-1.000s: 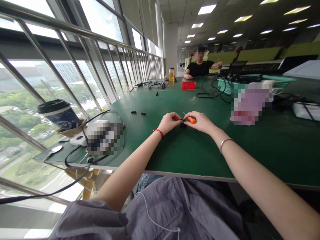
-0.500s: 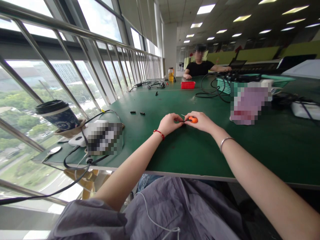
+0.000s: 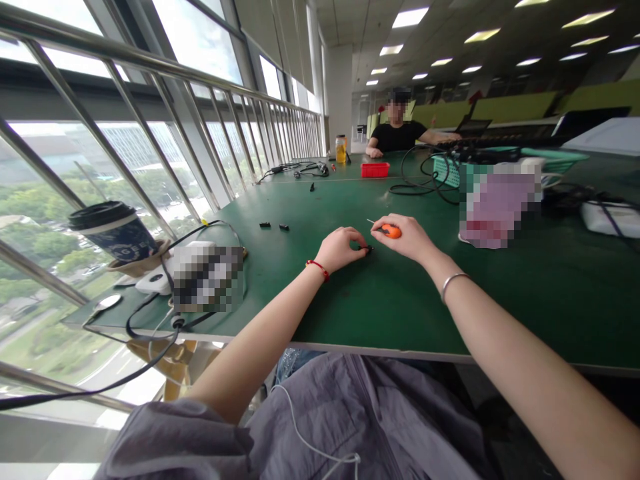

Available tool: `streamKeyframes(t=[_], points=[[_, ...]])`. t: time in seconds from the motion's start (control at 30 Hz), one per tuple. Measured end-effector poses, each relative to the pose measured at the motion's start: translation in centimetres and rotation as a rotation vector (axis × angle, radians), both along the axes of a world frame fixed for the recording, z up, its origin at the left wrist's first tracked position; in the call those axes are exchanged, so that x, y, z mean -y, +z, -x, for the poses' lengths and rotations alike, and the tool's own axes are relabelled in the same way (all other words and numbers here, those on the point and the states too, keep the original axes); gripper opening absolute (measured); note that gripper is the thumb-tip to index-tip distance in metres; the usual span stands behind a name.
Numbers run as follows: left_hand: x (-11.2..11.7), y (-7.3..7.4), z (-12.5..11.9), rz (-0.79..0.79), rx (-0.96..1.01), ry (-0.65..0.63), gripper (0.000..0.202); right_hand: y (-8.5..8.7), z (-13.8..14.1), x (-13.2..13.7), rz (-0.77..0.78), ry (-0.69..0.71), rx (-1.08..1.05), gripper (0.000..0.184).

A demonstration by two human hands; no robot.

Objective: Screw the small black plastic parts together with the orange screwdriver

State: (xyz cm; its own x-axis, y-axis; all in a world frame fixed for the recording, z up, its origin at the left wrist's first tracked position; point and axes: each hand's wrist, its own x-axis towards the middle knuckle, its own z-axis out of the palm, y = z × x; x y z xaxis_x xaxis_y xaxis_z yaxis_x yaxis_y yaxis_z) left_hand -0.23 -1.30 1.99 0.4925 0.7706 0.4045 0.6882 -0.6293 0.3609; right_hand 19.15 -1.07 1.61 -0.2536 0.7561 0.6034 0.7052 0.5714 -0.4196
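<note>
Pinched at the nearly closed fingertips of the left hand [image 3: 343,250]: one small black piece [image 3: 370,250], low by the green tabletop [image 3: 400,307], jutting rightward from thumb and finger, its long axis too covered to read. Just to the right and slightly farther off, not touching it: the right hand [image 3: 404,237], fingers curled round one orange-and-black tool [image 3: 391,231] with a rounded handle, thin metal shaft slanting leftward and away, clear of the piece. Farther left: two short black bars [image 3: 265,225], close together. Beyond: one dark scrap [image 3: 313,187], one red rectangular tray [image 3: 375,171], one yellow-filled jar [image 3: 341,151].
</note>
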Motion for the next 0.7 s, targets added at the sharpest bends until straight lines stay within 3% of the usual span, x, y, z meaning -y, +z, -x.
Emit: streamKeyframes(t=[0.17, 0.27, 0.4, 0.53, 0.7], points=[[0.0, -0.4, -0.3, 0.052, -0.086, -0.021, 0.016, 0.0, 0.0, 0.0, -0.023, -0.035, -0.040, 0.013], [0.1, 0.0, -0.2, 0.059, -0.103, 0.044, 0.018, -0.1, -0.1, -0.1, -0.009, -0.049, -0.022, 0.013], [-0.2, 1.4, 1.5, 0.066, -0.100, 0.359, 0.022, -0.2, -0.2, -0.1, 0.001, -0.067, -0.021, 0.014], [-1.1, 2.6, 5.3, 0.096, -0.087, 0.720, 0.026, -0.3, -0.3, -0.1, 0.013, -0.056, -0.026, 0.014], [-1.9, 2.7, 9.1, 0.199, -0.093, 0.950, 0.028, -0.3, -0.2, -0.2, 0.024, -0.050, -0.037, 0.014]])
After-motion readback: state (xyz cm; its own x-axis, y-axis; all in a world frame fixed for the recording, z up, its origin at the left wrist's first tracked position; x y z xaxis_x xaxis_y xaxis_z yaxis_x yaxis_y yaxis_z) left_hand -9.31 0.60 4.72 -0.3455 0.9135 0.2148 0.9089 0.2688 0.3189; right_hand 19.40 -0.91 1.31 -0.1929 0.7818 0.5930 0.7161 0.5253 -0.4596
